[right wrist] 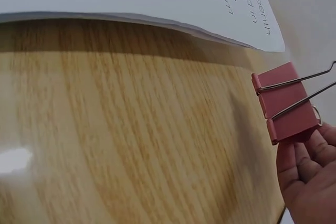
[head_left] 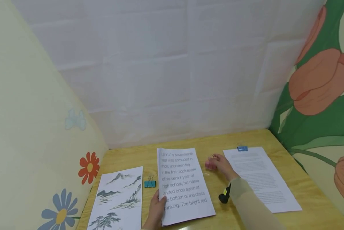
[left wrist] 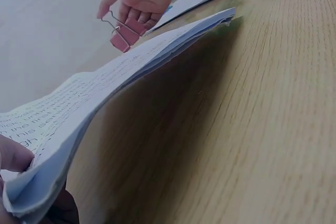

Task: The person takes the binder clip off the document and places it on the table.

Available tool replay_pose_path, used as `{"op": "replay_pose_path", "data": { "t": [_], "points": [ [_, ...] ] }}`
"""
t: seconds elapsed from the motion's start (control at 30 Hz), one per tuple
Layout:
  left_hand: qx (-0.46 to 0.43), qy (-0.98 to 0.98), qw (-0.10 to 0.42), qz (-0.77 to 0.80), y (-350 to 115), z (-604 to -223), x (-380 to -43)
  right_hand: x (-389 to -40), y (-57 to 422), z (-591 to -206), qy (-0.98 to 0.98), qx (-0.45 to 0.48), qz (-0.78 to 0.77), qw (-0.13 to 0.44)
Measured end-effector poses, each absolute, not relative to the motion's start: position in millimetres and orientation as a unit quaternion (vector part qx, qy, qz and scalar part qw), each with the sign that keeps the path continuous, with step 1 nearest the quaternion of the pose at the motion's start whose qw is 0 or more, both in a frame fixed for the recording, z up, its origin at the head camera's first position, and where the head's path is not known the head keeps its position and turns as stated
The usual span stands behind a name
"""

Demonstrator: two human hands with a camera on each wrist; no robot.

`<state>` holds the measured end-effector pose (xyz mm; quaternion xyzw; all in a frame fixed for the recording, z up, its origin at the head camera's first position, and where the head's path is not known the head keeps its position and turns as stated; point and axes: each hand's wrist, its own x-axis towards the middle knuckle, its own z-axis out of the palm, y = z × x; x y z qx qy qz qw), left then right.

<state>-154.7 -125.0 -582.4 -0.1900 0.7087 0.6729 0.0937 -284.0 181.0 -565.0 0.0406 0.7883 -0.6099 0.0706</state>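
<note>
A stack of printed paper (head_left: 183,185) is held by my left hand (head_left: 156,207) at its lower left edge, thumb on top and fingers underneath. In the left wrist view the sheets (left wrist: 121,72) bend and stand raised off the wood. My right hand (head_left: 221,165) holds a pink binder clip (right wrist: 289,103) just right of the stack's upper part. The clip's wire handles stick out, and it is apart from the paper.
To the left lie a sheet with ink landscape paintings (head_left: 120,195) and a teal binder clip (head_left: 150,184). At the right, another printed stack (head_left: 258,179) carries a blue binder clip (head_left: 242,148) on its top edge. Painted walls flank the wooden table (head_left: 200,143).
</note>
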Motion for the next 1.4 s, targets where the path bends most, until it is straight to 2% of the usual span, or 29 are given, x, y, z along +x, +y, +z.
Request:
{"op": "replay_pose_path", "data": {
  "t": [0.67, 1.4],
  "points": [
    [-0.187, 0.725, 0.081, 0.659, -121, -584, -156, -282, 180, -571, 0.824, 0.042, -0.559, 0.078],
    [-0.187, 0.733, 0.093, 0.648, -119, -581, -156, -280, 182, -580, 0.814, 0.050, -0.571, 0.092]
  ]
}}
